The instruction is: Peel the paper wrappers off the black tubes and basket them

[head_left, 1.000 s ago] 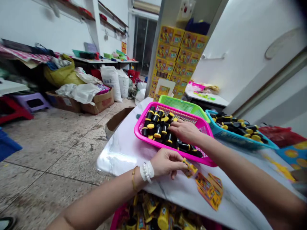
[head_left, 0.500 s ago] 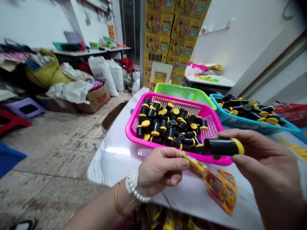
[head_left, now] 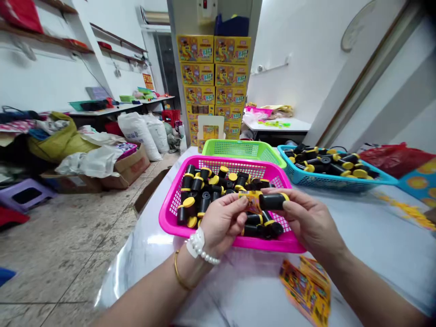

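Between thumb and fingers of my right hand (head_left: 309, 218) is a small black cylinder with a yellow cap (head_left: 272, 201), lying sideways with its cap end toward that palm. My left hand (head_left: 223, 222) pinches a printed orange-yellow sleeve (head_left: 251, 200), which meets or covers the cylinder's open end; how far over it reaches I cannot tell. Both hands hover above a pink basket (head_left: 194, 234) full of similar black cylinders with yellow caps (head_left: 204, 202). A stack of flat printed sleeves (head_left: 308, 290) lies on the white table below my right wrist.
A green basket (head_left: 245, 147) stands behind the pink one. The blue basket (head_left: 340, 181) at right holds more capped cylinders. Yellow printed boxes (head_left: 214, 86) are stacked by the pillar. Yellow pieces (head_left: 407, 211) lie at the table's right. Sacks (head_left: 139, 131) and cartons line the floor at left.
My hands have come together, bringing the cylinder's open end to the sleeve, now lifted away from the stack. The camera view has tilted up and turned right.
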A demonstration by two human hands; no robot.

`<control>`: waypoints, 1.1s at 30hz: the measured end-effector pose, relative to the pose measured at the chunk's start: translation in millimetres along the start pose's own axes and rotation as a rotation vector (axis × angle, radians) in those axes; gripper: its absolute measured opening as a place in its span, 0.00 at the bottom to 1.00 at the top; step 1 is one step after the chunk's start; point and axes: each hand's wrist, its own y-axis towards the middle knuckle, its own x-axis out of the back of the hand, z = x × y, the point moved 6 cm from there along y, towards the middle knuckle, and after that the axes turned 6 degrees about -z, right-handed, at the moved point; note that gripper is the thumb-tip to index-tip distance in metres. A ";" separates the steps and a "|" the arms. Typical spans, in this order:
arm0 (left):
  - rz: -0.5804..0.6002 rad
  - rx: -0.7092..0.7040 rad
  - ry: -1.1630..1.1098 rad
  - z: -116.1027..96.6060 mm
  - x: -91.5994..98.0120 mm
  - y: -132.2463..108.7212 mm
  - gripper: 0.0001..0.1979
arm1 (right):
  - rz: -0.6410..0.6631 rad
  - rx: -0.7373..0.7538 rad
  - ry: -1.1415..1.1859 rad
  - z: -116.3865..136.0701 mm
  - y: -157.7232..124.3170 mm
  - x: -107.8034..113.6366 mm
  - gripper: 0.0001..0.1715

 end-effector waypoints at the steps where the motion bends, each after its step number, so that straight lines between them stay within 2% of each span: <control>1: -0.004 -0.003 -0.005 -0.5 0.5 -1.4 0.12 | 0.005 -0.014 0.014 -0.2 -2.2 -2.3 0.18; 5: -0.017 -0.016 -0.023 -1.4 2.2 -0.2 0.13 | 0.018 0.028 0.035 4.4 -6.3 -4.2 0.17; 9: -0.006 -0.022 -0.033 -1.2 3.2 2.0 0.13 | 0.058 0.051 -0.087 5.2 -4.9 -5.8 0.16; 13: 0.024 -0.026 -0.043 -2.2 2.0 1.3 0.12 | 0.004 0.044 -0.121 8.4 -3.9 -4.9 0.14; 18: 0.041 -0.035 -0.021 -2.7 1.0 0.5 0.12 | 0.009 0.078 -0.128 13.5 -8.6 -10.5 0.13; 25: 0.113 -0.045 0.065 0.7 1.0 0.4 0.16 | 0.001 0.228 -0.092 20.4 -17.9 -15.6 0.10; 29: 0.094 -0.057 0.068 -2.2 1.6 -1.3 0.17 | 0.039 0.286 -0.197 18.6 -20.2 -16.1 0.12; 33: 0.116 -0.033 0.114 -1.5 -0.8 -4.1 0.17 | -0.038 0.364 -0.248 19.8 -23.3 -12.3 0.15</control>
